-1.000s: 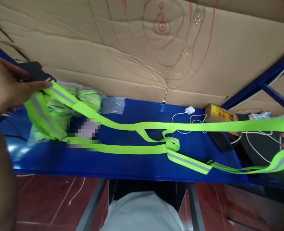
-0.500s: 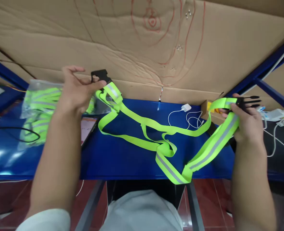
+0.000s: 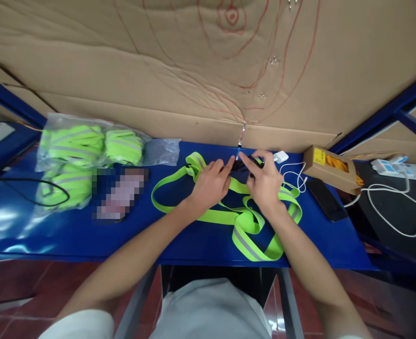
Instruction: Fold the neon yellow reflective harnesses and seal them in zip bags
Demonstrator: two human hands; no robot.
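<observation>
A neon-yellow reflective strap [image 3: 250, 247] with a grey stripe lies in loose loops on the blue table. Its black plastic buckle [image 3: 241, 165] is up between my hands, near the back of the table. Closed around the left side, my left hand [image 3: 211, 186] holds the socket half, mostly covered by its fingers. My right hand [image 3: 266, 181] grips the pronged half, index finger pointing toward the other hand. The two halves meet or nearly meet; fingers hide whether they are latched.
Clear plastic bags of folded neon straps [image 3: 76, 143] lie at the left, beside a blurred-out flat item [image 3: 121, 194]. On the right are a cardboard box [image 3: 330, 167], a black phone [image 3: 326, 200], a white charger [image 3: 280, 157] and cables. Cardboard [image 3: 123, 70] stands behind.
My hands, wide apart before with one buckle half each, have come together at the table's middle. The strap's raised ends have dropped into looser loops.
</observation>
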